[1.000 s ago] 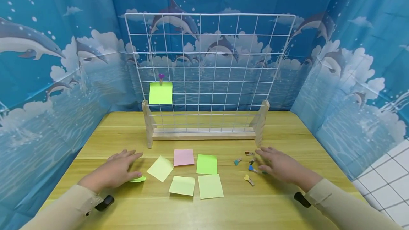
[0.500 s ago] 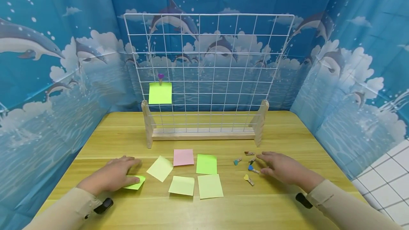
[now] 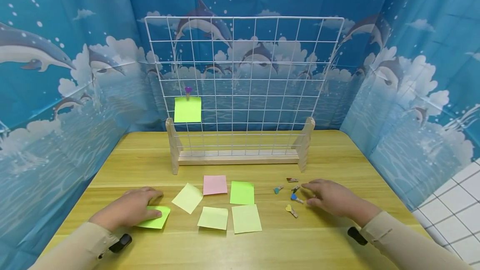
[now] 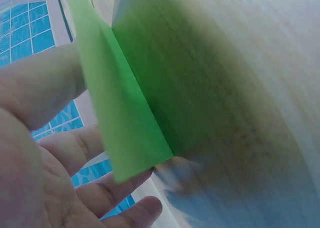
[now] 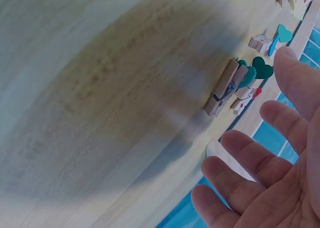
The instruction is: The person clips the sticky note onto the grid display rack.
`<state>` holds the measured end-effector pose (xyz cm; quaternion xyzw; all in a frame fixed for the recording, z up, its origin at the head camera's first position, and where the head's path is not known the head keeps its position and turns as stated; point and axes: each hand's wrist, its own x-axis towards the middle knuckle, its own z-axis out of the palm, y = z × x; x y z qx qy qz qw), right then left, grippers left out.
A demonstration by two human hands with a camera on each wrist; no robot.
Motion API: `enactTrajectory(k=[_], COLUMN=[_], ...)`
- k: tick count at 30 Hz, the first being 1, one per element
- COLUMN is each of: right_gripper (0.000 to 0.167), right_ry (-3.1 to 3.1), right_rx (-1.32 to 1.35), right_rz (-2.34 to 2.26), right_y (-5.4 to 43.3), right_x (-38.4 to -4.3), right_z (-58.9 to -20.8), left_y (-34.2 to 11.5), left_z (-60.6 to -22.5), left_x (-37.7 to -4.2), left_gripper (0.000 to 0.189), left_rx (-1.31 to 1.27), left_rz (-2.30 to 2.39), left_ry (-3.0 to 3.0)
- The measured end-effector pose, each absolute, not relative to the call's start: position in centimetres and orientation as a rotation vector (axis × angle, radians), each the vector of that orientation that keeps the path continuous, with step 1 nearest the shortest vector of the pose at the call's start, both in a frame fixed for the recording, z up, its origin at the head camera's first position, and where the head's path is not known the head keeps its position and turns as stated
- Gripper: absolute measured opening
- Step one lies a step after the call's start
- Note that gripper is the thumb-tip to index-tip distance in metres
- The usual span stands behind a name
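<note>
My left hand (image 3: 129, 206) lies over a bright green sticky note (image 3: 159, 220) at the table's left, the thumb along the note's upper side and the fingers beyond it. In the left wrist view the green note (image 4: 117, 107) rises at an angle from the table beside spread fingers. My right hand (image 3: 333, 197) hovers at the right of several small heart-topped clothespins, including a blue one (image 3: 296, 198) and a yellow one (image 3: 291, 211). Its fingers are relaxed and hold nothing. In the right wrist view a wooden clothespin (image 5: 222, 90) with a green heart lies just off the fingertips.
A white wire grid (image 3: 247, 70) stands on a wooden base (image 3: 240, 159) at the back. A purple heart clothespin (image 3: 188, 91) holds a green note (image 3: 187, 110) on it. A pink note (image 3: 215, 184) and several green and pale yellow notes (image 3: 246, 218) lie mid-table.
My left hand has lowered and drawn slightly back, and more of the green note beneath its thumb shows. My right hand has come down a little beside the clothespins.
</note>
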<state>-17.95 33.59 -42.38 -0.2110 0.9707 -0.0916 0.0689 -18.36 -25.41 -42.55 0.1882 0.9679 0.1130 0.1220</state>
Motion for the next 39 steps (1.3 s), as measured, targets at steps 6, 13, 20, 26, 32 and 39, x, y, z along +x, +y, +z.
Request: enactTrajectory(k=[6, 13, 20, 26, 32, 39], right_gripper=[0.056, 0.055, 0.052, 0.05, 0.049, 0.045], right_ry=[2.916, 2.92, 2.912, 2.899, 2.895, 2.896], right_rx=[-0.628, -0.65, -0.667, -0.666, -0.651, -0.658], right_rz=[-0.277, -0.274, -0.283, -0.299, -0.292, -0.283], right_y=[33.61, 33.52, 33.56, 33.7, 33.6, 33.49], right_x=[-17.91, -17.68, -17.58, -17.72, -17.78, -17.79], right_z=[-42.42, -42.2, -42.17, -42.23, -42.27, -42.45], left_y=[-25.38, -25.21, -25.06, -24.96, -24.99, -25.04], left_z=[-42.48, -42.31, -42.31, -42.22, -42.42, -42.54], left_x=[-18.33, -18.29, -18.15, -18.03, -18.01, -17.91], left_gripper=[0.067, 0.059, 0.054, 0.05, 0.047, 0.043], left_rx=[0.534, 0.549, 0.541, 0.536, 0.54, 0.549], left_rz=[0.325, 0.304, 0.302, 0.31, 0.31, 0.327], left_ry=[2.821, 2.84, 2.847, 2.853, 2.872, 2.873])
